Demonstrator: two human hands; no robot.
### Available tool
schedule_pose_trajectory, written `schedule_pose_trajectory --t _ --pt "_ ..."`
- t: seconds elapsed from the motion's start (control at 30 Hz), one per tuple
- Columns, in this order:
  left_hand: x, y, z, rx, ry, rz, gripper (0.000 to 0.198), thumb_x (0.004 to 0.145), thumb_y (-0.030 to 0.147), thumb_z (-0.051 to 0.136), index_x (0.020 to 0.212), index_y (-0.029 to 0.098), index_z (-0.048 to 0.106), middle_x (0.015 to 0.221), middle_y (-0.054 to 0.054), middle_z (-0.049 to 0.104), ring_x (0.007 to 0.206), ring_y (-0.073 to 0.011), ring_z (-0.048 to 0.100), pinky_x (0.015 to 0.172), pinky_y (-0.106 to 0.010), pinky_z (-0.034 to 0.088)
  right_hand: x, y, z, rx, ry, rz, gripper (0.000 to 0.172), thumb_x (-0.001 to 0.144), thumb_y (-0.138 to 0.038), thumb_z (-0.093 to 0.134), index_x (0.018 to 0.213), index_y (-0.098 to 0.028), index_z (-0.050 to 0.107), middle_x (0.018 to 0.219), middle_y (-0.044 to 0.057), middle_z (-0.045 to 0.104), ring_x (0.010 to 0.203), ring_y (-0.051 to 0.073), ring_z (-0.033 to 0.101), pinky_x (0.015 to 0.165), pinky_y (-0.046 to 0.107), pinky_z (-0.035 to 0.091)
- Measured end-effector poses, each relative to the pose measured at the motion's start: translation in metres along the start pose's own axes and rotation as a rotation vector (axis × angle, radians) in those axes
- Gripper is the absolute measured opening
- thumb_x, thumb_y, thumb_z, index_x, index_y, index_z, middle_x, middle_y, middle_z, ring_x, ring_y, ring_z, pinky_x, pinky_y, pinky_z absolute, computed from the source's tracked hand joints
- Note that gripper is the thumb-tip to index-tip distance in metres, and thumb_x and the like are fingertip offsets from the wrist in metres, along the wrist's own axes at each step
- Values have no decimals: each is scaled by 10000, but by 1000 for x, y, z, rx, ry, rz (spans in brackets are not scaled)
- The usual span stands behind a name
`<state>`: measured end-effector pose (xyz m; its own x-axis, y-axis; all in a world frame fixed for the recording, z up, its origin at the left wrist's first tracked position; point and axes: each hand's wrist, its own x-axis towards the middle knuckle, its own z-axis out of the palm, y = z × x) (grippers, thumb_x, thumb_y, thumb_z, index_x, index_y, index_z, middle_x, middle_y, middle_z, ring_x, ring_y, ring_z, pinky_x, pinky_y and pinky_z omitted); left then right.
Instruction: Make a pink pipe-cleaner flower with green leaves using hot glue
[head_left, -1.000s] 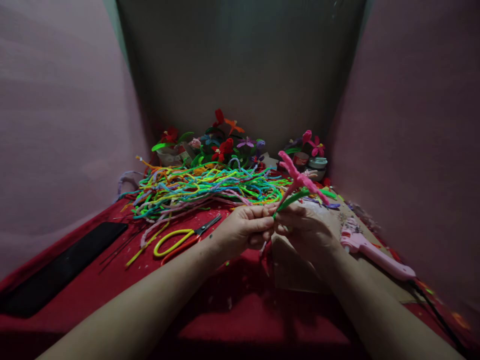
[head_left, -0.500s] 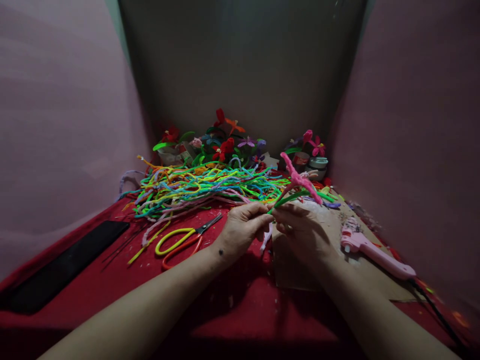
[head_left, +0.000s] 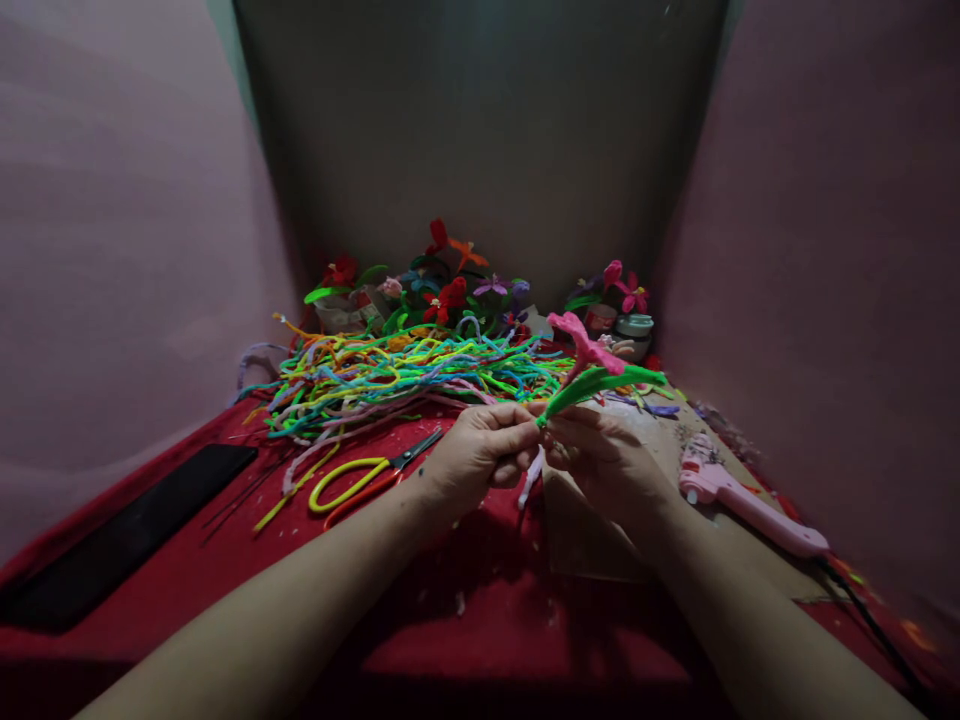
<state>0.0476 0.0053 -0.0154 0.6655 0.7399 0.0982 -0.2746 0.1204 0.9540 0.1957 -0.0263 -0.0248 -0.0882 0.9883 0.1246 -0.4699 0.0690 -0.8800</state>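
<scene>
Between my two hands is a pipe-cleaner flower (head_left: 587, 348) with pink petals and a long green leaf (head_left: 600, 382) at its stem. My left hand (head_left: 487, 450) pinches the base of the stem between thumb and fingers. Close beside it, my right hand (head_left: 600, 455) has its fingers closed on the same stem and the leaf's base. The lower stem is hidden by the fingers. Scissors (head_left: 375, 475) with yellow and orange handles lie left of my left hand. A pink glue gun (head_left: 750, 505) rests to the right of my right hand.
A heap of colourful pipe cleaners (head_left: 405, 375) spreads across the red cloth (head_left: 457, 640) beyond my hands. Finished flowers (head_left: 450, 290) stand at the back. A black flat object (head_left: 135, 535) lies at the left. Cardboard (head_left: 592, 545) sits under my right hand, and a lidded jar (head_left: 634, 335) behind.
The pink flower has turned and tipped lower and to the left. Its green leaf now shows broad side out, pointing right. Both hands stay closed on the stem.
</scene>
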Motion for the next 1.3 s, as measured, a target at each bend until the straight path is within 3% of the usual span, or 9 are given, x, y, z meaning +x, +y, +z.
schedule_pose_trajectory --t 0.23,0.4,0.5,0.57,0.73,0.93,1.1,1.2,1.3 --pt "0 -3 -5 -162 -237 -158 211 737 301 612 834 119 563 490 53 493 275 5 260 300 -137 182 -2 0 0 52 -70 25 177 537 -195 756 710 -188 717 595 3 619 531 96 476 513 237 341" --pt "-2 -2 3 438 40 153 167 802 267 514 728 130 575 529 21 540 421 -55 474 441 -171 358 1 8 -3 -51 43 -140 67 633 -193 698 700 -188 703 592 -19 573 489 73 370 514 247 315" --pt "-4 -8 6 767 219 388 117 777 208 532 861 178 608 621 23 566 532 -73 500 543 -188 397 0 11 -2 -134 132 -158 81 647 -210 682 726 -200 696 598 -24 557 518 90 389 521 254 310" --pt "-4 -11 5 846 254 413 104 784 204 517 829 183 608 588 34 535 510 -67 474 522 -183 377 -1 11 1 -155 140 -113 105 638 -209 682 743 -214 692 582 -30 543 511 92 385 512 254 302" --pt "-1 -6 4 567 181 183 199 787 280 517 639 149 526 474 62 429 385 -43 385 393 -169 303 -2 8 1 -133 122 -61 137 634 -212 693 770 -208 702 621 -14 562 566 96 425 506 233 300" --pt "1 4 -4 258 -14 -9 214 748 307 575 646 135 499 483 54 484 318 -15 343 327 -150 230 -1 2 -3 -161 72 -67 154 623 -215 708 775 -237 713 704 7 643 617 116 475 546 248 330" --pt "1 7 -14 91 -216 -205 212 720 326 603 723 138 506 469 63 473 277 -7 282 300 -149 150 -4 2 1 -97 -32 -112 152 598 -230 718 749 -225 713 609 -8 608 504 91 398 507 259 289" --pt "0 8 -8 267 -173 -111 191 769 328 535 736 141 524 496 48 493 307 -28 348 328 -163 229 -4 4 1 -142 21 -150 143 629 -235 700 771 -222 703 617 -13 595 501 88 386 508 259 286" --pt "-1 2 1 663 54 191 136 791 241 499 833 149 589 545 37 507 429 -54 442 446 -180 343 -2 7 0 -229 125 -155 133 664 -257 672 789 -215 688 655 -18 592 514 84 391 505 251 284"
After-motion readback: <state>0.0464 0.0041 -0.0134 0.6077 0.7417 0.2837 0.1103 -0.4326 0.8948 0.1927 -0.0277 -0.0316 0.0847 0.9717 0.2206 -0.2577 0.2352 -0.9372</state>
